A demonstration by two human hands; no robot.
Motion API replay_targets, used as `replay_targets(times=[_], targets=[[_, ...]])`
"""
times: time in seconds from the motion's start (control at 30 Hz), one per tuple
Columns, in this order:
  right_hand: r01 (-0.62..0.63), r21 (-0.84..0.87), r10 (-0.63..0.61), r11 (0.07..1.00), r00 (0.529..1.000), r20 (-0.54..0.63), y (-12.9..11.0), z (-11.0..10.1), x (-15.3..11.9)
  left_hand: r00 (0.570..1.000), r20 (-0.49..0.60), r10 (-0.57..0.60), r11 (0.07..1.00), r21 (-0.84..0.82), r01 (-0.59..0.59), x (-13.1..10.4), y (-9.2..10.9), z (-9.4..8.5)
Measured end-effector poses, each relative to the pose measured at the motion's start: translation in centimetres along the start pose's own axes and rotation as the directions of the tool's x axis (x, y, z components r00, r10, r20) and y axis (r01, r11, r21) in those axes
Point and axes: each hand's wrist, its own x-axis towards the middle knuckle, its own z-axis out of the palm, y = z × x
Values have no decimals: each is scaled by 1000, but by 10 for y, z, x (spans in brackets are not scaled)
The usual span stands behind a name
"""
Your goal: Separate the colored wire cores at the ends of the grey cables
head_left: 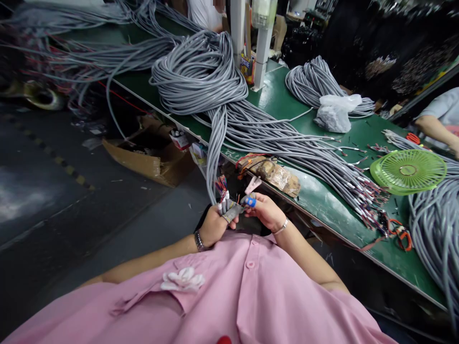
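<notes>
Several grey cables [214, 157] hang off the table edge down to my left hand [214, 226], which is closed around their ends. White sleeves and a tuft of thin coloured wires [221, 184] stick up above its fingers. Grey tape-like wrapping covers some of those fingers. My right hand [264, 210] is pinched close beside it, with blue tape [250, 202] round a fingertip. What lies between its fingertips is too small to make out. Just above it, a pale pink clip [253, 184] shows at the table edge.
Coiled grey cable [199, 71] and a long cable bundle [287, 138] lie on the green table [311, 184]. A green fan [408, 171], orange-handled scissors [405, 239] and a plastic bag [335, 112] are to the right. A cardboard box [158, 165] sits on the floor. Other people's arms show beyond.
</notes>
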Motion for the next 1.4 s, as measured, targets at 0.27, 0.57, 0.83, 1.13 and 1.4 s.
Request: replay_targets(times=[0.27,0.57,0.83,1.13,1.4], targets=[[257,-394,-231,883,966,111,2,6,-9,942,290,-166,961,261,89,3,8,2],[262,-365,-319,893,942,-106,12,-1,-19,992,28,-120,993,-6,120,4,10,4],[248,-245,-290,937,945,-150,16,13,-8,959,255,-124,992,68,110,7,11,-1],[159,-200,-187,967,974,-130,19,10,4,975,185,-122,988,-69,137,6,-4,-7],[176,-318,-230,932,963,-141,14,19,-4,983,93,-156,982,-95,165,5,-6,-7]])
